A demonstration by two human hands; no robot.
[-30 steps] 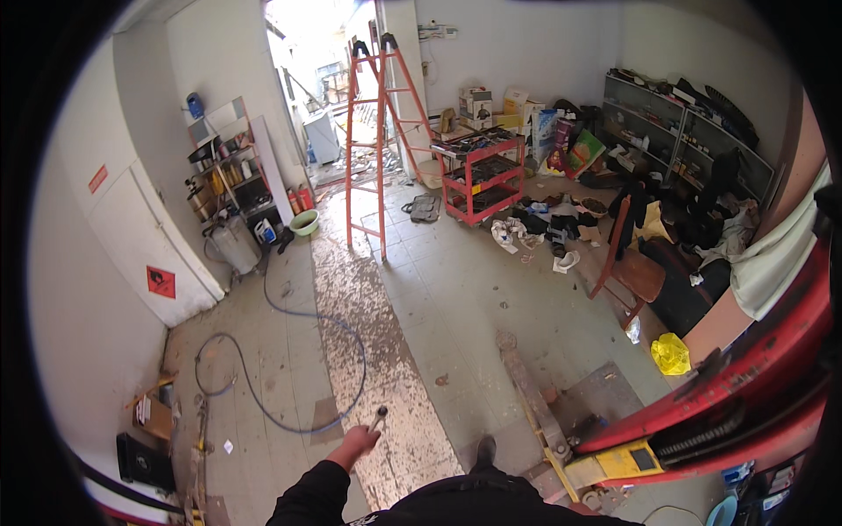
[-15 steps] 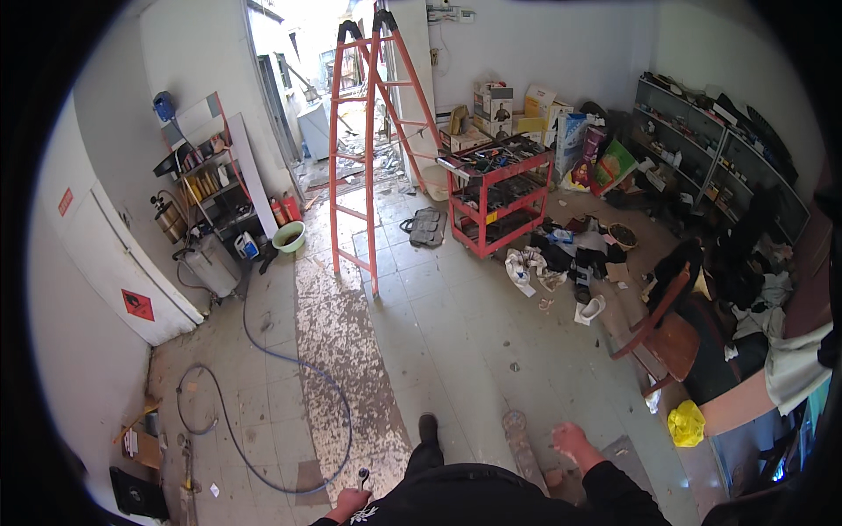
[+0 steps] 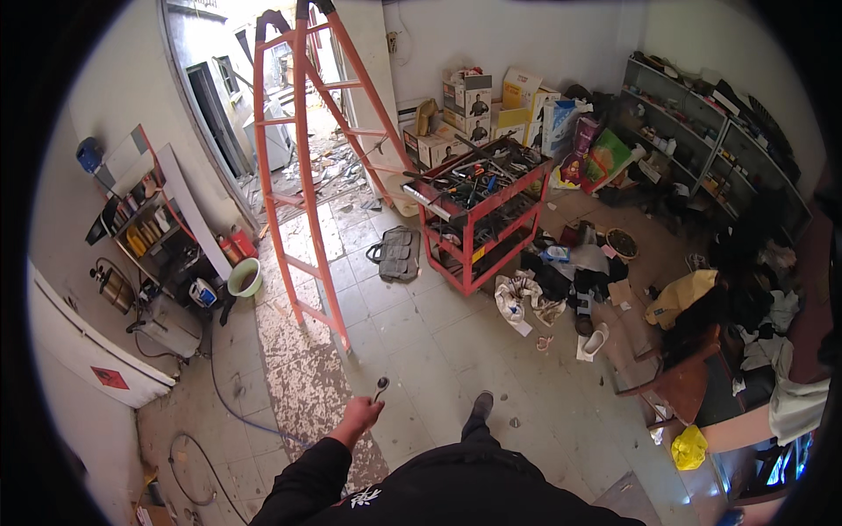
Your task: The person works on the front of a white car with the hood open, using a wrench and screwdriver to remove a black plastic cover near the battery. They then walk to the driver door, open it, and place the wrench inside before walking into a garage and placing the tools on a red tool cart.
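My left hand [image 3: 358,418] reaches forward from a black sleeve, low and left of the middle, with its fingers closed round a small ratchet wrench [image 3: 381,387]. The wrench's round dark head sticks up past the fist; most of the handle is hidden in my grip. My right hand is out of view. Ahead of me stands a red tool cart [image 3: 474,254], its top tray heaped with tools. A tall orange stepladder [image 3: 303,184] is left of the cart. My dark shoe [image 3: 482,404] shows in mid-stride on the tiles.
A grey bag [image 3: 396,254] lies between ladder and cart. Clothes and a white shoe [image 3: 594,340] litter the floor to the right, near a wooden chair [image 3: 680,390]. At left are a hose [image 3: 230,399], a green basin [image 3: 245,279] and a metal tank [image 3: 173,324]. An open doorway is behind the ladder.
The cart and ladder appear nearer as I move forward. My left hand has swung up and forward with the ratchet wrench. My right hand has dropped out of view.
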